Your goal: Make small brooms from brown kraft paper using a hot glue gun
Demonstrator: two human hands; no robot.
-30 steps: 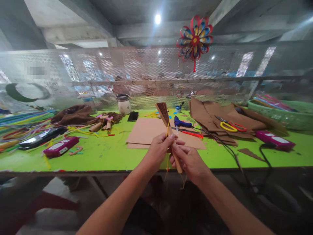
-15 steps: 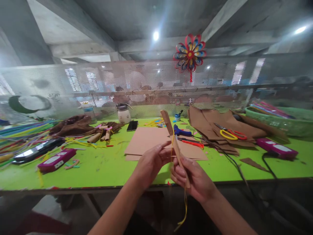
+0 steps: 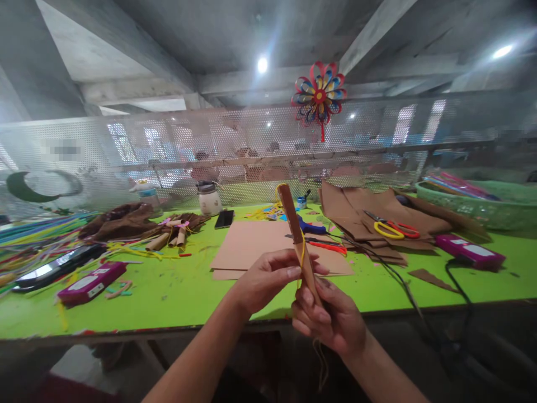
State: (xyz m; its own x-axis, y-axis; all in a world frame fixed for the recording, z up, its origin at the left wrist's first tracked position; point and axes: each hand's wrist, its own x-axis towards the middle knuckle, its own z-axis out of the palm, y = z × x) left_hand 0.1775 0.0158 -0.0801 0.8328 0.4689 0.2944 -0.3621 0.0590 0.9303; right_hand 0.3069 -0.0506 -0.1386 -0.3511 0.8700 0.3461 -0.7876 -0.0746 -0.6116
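A narrow folded strip of brown paper (image 3: 290, 215) stands tilted in front of me, its top leaning left. My right hand (image 3: 331, 319) grips its lower end between thumb and fingers. A thin yellow string (image 3: 302, 253) runs along and across the strip, and its loose end dangles below my right hand. My left hand (image 3: 271, 280) pinches the string against the strip at mid-length, with its fingertips partly behind the paper. Just beyond lie brown paper sheets (image 3: 243, 240), a blue glue gun (image 3: 312, 228) and an orange-handled cutter (image 3: 329, 247).
On the green table (image 3: 168, 302) are scissors (image 3: 390, 229) on brown paper (image 3: 348, 210), a green basket (image 3: 470, 207), two purple boxes (image 3: 467, 252), a phone (image 3: 224, 219), a jar (image 3: 208, 200) and rolled paper pieces (image 3: 170, 236). A black cable (image 3: 390, 268) crosses the right side.
The strip has turned to show its broad brown face. My left hand has moved right, from beside the strip onto the string and strip. My right hand keeps its hold.
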